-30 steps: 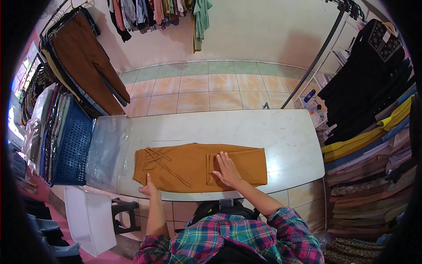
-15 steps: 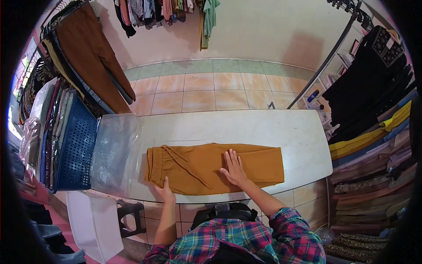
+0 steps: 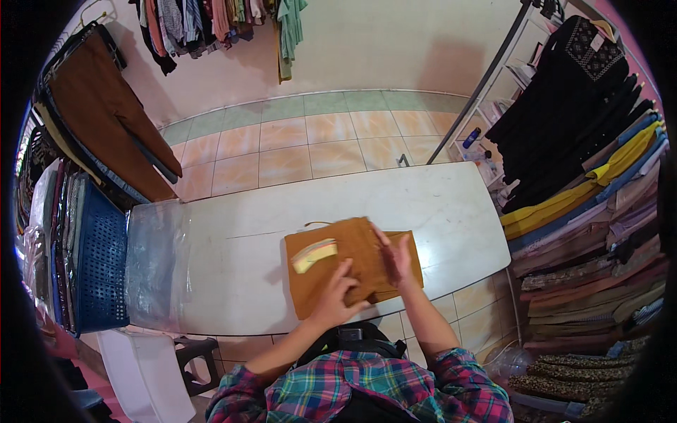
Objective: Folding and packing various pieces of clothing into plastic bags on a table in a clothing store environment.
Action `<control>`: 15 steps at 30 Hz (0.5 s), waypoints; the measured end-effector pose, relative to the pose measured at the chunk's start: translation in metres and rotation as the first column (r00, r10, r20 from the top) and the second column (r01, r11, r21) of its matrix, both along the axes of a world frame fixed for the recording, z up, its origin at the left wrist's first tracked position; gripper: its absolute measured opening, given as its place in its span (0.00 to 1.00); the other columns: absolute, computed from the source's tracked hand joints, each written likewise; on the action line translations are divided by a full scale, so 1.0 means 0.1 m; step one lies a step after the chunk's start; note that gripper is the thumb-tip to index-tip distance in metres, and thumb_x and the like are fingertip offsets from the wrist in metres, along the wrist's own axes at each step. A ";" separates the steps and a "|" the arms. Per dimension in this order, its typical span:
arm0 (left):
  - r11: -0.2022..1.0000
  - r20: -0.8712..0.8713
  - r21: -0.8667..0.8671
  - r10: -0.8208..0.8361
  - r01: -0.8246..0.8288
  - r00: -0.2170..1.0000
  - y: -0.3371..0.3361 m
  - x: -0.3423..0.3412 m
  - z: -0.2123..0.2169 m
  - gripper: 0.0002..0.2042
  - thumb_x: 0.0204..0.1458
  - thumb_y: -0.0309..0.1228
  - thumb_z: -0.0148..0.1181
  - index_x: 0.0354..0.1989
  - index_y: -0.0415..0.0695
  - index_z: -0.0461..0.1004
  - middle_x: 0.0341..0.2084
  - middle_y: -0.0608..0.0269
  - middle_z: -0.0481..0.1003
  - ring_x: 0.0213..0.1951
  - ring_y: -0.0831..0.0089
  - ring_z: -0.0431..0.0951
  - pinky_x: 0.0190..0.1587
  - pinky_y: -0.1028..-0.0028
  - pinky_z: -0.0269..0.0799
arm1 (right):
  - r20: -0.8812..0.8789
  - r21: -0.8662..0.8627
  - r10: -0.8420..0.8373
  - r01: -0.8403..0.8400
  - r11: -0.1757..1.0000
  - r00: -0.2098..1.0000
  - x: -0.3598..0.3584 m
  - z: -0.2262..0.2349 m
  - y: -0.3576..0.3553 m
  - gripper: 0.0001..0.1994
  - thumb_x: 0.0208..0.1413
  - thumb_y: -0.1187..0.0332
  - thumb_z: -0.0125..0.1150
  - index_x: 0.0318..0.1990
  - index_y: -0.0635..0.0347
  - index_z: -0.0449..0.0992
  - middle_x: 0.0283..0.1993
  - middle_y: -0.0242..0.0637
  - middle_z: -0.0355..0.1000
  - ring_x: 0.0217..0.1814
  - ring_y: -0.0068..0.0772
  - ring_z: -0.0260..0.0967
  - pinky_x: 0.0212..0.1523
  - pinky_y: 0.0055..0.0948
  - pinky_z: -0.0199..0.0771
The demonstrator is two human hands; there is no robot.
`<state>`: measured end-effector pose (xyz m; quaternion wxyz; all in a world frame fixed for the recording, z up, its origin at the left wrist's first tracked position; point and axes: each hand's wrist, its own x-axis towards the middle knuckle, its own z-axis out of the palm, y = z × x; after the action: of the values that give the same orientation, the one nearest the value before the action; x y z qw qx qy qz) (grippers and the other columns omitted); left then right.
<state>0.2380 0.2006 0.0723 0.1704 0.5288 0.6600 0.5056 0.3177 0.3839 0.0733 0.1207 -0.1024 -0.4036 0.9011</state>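
Observation:
Mustard-brown trousers (image 3: 307, 289) lie on the white table in front of me, doubled over into a compact bundle. On the upper layer shows a pale yellow label (image 3: 316, 255) with a reddish edge. My left hand (image 3: 333, 299) is over the near side of the bundle, its fingers spread and slightly blurred. At the bundle's right part, my right hand (image 3: 397, 264) is tilted on edge with fingers stretched and thumb apart. Whether its fingertips press on the cloth I cannot tell. A bit of drawstring (image 3: 317, 223) sticks out beyond the far edge.
Clear plastic bags (image 3: 156, 261) lie at the white table's (image 3: 233, 282) left end, beside a blue basket (image 3: 102, 268) of wrapped garments. Brown trousers (image 3: 106, 113) hang far left. Black garments (image 3: 557, 106) hang right, above stacked folded clothes (image 3: 585, 289). A white bin (image 3: 144, 374) stands lower left.
The trousers' waistband end has been folded over to the right, shortening the bundle and exposing the label. My left hand moved right and came off the waistband; the right hand lifted and turned. The view shifted.

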 end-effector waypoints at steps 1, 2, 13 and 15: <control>0.975 0.028 -0.140 -0.172 0.174 0.985 0.13 0.04 0.04 0.29 0.36 0.40 0.67 0.47 0.44 0.63 0.60 0.44 0.47 0.61 0.47 0.46 0.60 0.54 0.44 | -0.054 -0.126 -0.039 0.032 0.992 0.998 0.12 -0.04 0.13 0.42 0.51 0.36 0.32 0.64 0.57 0.37 0.65 0.44 0.41 0.66 0.43 0.40 0.62 0.39 0.41; 0.945 0.039 -0.226 -0.233 0.236 0.972 0.22 0.09 0.13 0.27 0.39 0.44 0.63 0.47 0.46 0.64 0.59 0.45 0.47 0.62 0.49 0.44 0.60 0.50 0.39 | -0.053 -0.125 -0.049 0.043 0.991 0.997 0.29 -0.18 0.25 0.42 0.51 0.36 0.32 0.64 0.57 0.37 0.65 0.44 0.41 0.66 0.43 0.40 0.62 0.39 0.41; 0.849 -0.329 -0.261 0.368 -0.459 0.869 0.01 -0.13 -0.27 0.25 0.49 0.41 0.52 0.54 0.44 0.59 0.60 0.48 0.48 0.62 0.52 0.44 0.59 0.48 0.34 | 0.364 0.409 -0.343 0.182 0.894 0.866 0.46 -0.22 0.22 0.22 0.39 0.74 0.65 0.45 0.67 0.68 0.39 0.37 0.71 0.41 0.27 0.68 0.44 0.25 0.66; 0.879 -0.406 -0.322 0.208 -0.352 0.890 0.06 -0.12 -0.16 0.28 0.49 0.43 0.50 0.58 0.45 0.56 0.61 0.50 0.45 0.62 0.53 0.44 0.59 0.48 0.32 | 0.338 0.425 -0.361 0.201 0.883 0.869 0.77 -0.25 0.46 0.19 0.42 0.75 0.63 0.44 0.67 0.68 0.39 0.36 0.71 0.41 0.26 0.68 0.43 0.25 0.67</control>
<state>0.2256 0.2064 0.0567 0.0714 0.4654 0.8368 0.2794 0.3948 0.4296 0.0483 0.1837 -0.3214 -0.5650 0.7374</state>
